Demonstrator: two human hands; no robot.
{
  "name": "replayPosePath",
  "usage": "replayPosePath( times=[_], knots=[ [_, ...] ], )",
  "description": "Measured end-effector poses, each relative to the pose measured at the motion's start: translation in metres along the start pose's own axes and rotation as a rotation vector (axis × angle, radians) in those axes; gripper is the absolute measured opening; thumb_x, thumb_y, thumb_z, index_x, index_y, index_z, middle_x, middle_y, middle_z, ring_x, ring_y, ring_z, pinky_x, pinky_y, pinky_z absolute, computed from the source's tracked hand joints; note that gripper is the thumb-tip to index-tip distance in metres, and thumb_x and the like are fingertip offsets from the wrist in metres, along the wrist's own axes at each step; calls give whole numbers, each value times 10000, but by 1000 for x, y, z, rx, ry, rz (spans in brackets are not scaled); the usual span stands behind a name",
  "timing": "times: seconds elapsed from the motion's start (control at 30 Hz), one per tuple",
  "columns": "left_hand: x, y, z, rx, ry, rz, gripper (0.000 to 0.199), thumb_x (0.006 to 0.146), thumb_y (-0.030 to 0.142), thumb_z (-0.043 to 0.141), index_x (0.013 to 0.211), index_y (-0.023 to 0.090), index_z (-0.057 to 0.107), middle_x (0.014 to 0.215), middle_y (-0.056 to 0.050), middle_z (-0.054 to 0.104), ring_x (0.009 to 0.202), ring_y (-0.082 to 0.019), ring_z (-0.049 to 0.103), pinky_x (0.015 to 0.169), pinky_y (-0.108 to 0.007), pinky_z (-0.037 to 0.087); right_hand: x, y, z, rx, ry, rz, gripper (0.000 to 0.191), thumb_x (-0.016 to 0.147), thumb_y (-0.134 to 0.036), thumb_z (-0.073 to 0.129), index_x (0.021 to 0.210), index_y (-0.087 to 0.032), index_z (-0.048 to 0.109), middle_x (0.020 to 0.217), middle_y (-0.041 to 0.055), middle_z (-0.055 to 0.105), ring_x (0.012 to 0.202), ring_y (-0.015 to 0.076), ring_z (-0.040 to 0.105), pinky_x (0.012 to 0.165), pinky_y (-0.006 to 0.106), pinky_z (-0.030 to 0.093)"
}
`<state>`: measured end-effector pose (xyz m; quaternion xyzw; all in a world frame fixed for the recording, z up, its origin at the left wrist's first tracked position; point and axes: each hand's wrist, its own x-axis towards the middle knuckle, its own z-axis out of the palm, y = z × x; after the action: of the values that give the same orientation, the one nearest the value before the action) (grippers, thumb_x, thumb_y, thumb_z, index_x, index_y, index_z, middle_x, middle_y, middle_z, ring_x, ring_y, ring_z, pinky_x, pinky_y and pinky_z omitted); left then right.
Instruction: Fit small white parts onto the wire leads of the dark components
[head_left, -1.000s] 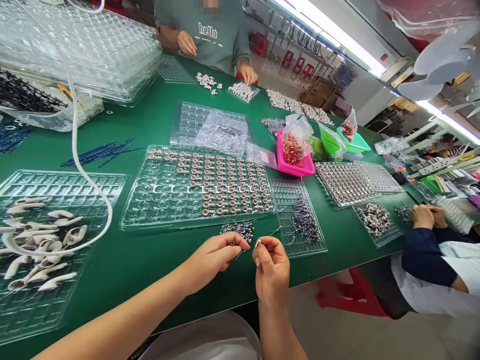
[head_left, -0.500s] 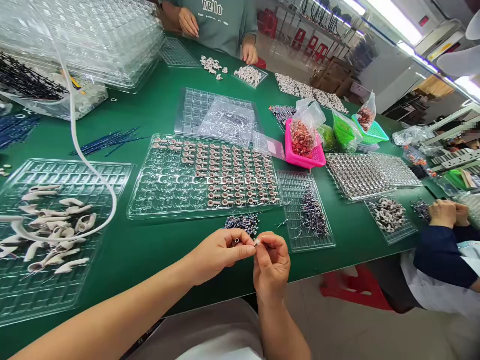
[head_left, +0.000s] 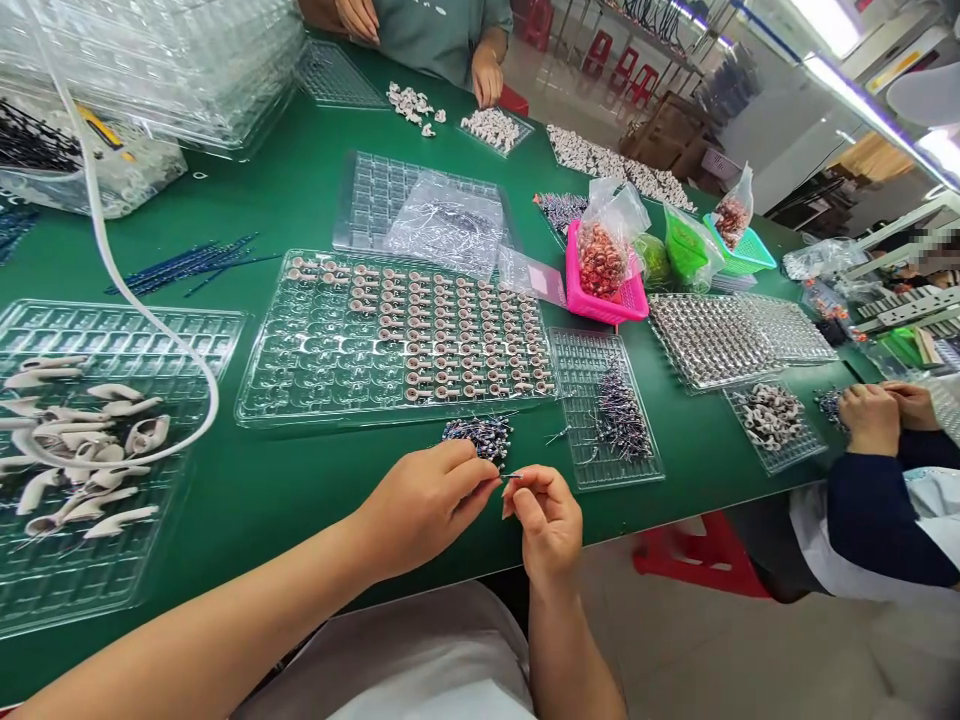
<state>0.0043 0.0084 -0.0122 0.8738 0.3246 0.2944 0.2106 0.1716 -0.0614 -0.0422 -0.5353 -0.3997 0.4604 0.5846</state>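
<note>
My left hand [head_left: 431, 500] is closed, thumb and fingers pinched at the fingertips, just below a pile of small dark wired parts [head_left: 480, 438]. A thin dark piece [head_left: 511, 476] spans the small gap between my two hands. My right hand [head_left: 551, 515] is closed too, its fingers curled and its fingertips at the other end of that piece. Whatever else lies inside the fingers is hidden. Beyond the pile lies a clear tray [head_left: 330, 375] partly filled with rows of small beige ring-ended parts [head_left: 442, 380].
Left, a tray [head_left: 45, 590] holds beige shells [head_left: 120, 520] under a white hose [head_left: 97, 220]. Right of my hands, another tray [head_left: 645, 470] holds wired parts. Farther back stands a pink basket [head_left: 630, 305]. Two people work at the far side [head_left: 450, 40] and right [head_left: 885, 500].
My left hand has turned more palm-down, and the small ring-shaped end seen in it before is out of sight. The thin dark piece now shows between my fingertips. The view has shifted slightly.
</note>
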Motion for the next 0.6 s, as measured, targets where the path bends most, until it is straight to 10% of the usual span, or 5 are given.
replayPosePath(
  times=[0.6],
  knots=[
    [2,1,-3,-266,-40,-133,141,927,190,545,878,151,672,725,-4,551,649,-123,500,593,-232,369,2,1,-4,-433,-50,-251,70,908,-176,587,923,-223,636,818,-5,607,694,117,528,631,254,440]
  ],
)
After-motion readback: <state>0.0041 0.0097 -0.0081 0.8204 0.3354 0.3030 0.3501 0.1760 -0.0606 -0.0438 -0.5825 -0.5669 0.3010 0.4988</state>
